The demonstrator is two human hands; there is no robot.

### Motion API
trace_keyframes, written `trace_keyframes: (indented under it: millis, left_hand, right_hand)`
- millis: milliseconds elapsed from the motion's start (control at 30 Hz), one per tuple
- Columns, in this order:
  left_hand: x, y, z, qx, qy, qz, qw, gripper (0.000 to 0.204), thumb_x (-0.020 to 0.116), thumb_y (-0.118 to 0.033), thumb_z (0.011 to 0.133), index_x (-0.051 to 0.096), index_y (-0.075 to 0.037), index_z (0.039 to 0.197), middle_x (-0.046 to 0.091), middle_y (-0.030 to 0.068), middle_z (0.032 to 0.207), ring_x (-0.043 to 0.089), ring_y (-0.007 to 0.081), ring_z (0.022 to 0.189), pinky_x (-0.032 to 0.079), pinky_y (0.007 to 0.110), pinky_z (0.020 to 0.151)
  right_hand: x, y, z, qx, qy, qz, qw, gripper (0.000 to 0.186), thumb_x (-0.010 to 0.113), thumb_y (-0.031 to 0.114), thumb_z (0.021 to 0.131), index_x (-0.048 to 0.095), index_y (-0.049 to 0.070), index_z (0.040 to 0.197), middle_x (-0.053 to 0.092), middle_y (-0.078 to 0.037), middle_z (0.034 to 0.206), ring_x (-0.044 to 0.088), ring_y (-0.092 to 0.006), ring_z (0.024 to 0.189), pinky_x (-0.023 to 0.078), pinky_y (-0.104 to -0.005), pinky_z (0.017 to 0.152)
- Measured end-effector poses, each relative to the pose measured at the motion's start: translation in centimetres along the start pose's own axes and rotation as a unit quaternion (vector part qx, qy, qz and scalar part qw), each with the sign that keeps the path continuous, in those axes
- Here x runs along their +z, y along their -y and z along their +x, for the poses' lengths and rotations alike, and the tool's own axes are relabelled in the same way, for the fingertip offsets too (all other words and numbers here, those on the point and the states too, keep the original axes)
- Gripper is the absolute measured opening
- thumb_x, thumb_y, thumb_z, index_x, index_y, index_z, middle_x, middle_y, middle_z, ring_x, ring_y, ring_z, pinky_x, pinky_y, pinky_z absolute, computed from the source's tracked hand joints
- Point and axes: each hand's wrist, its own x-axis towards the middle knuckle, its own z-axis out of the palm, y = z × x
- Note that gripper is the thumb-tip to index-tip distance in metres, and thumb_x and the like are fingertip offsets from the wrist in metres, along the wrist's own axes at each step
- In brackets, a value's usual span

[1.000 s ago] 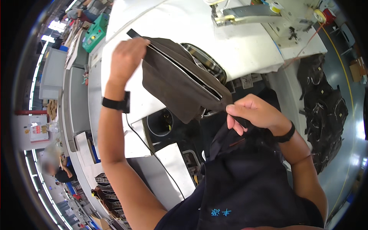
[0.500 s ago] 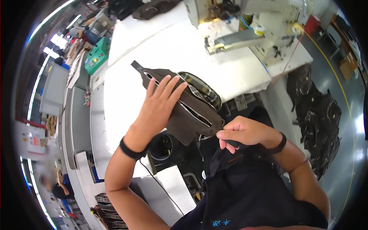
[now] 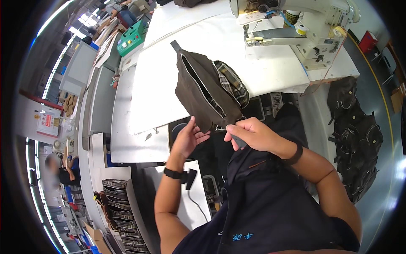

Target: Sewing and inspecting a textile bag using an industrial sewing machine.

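Note:
A dark brown fabric bag [image 3: 203,91] lies over the near edge of the white table, its long zipped opening gaping. Plaid lining [image 3: 234,82] shows in a second, rounded section on its right side. My right hand [image 3: 249,134] is closed on the dark strap tab at the bag's near end. My left hand [image 3: 189,139] is open just beside the bag's lower left corner, fingers apart; whether a fingertip touches the cloth I cannot tell. Another short dark tab [image 3: 175,45] sticks out at the far end.
An arm-type sewing machine [image 3: 292,36] stands on the white table [image 3: 156,84] at the far right. Several dark bags [image 3: 357,131] hang or lie in a heap to the right. Stacked plaid-lined pieces [image 3: 118,211] sit at lower left, and a green case [image 3: 131,38] at far left.
My left hand has come off the top of the bag and moved down to its near left side. My right hand keeps hold of the tab. The view has shifted.

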Motion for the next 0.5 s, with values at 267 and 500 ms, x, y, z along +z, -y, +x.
trace_keyframes:
  millis: [267, 500]
  left_hand:
    - [1.7, -4.1, -2.7, 0.136, -0.069, -0.082, 0.985, 0.03, 0.067, -0.011, 0.095, 0.064, 0.001, 0.123, 0.074, 0.0107, 0.112, 0.074, 0.0243, 0.102, 0.062, 0.037, 0.088]
    - [7.9, -9.5, -6.0, 0.219, -0.089, 0.061, 0.97, 0.034, 0.065, -0.009, 0.096, 0.065, 0.007, 0.125, 0.073, 0.0143, 0.115, 0.074, 0.0238, 0.099, 0.06, 0.034, 0.089]
  right_hand:
    - [-5.2, -4.6, -0.6, 0.245, -0.028, 0.18, 0.952, 0.094, 0.035, 0.08, 0.099, 0.066, -0.005, 0.123, 0.074, -0.015, 0.101, 0.07, -0.0215, 0.076, 0.058, -0.0342, 0.07]
    - [-5.1, -10.2, 3.6, 0.115, -0.007, 0.372, 0.921, 0.068, 0.048, 0.057, 0.107, 0.055, -0.002, 0.141, 0.068, -0.013, 0.126, 0.069, -0.0249, 0.108, 0.055, -0.0428, 0.096]
